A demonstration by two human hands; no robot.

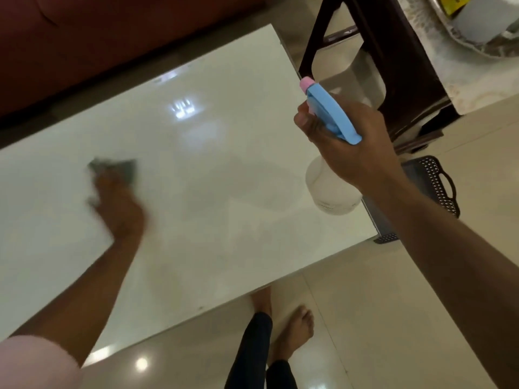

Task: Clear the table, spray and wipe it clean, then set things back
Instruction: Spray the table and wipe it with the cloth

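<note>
pressing a grey cloth (113,167) mid-table (224,178), left hand (118,203) grips it; right hand (345,144) clasps spray bottle (331,192) at the edge

No legible text or labels, not even on the spray bottle (334,189).

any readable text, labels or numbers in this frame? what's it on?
None readable.
Spray bottle in the right hand: faint print near its base, too blurred to read.
Yellow item at the top right: dark marks, cut off and too small to read.
Table, cloth: no text.
</note>
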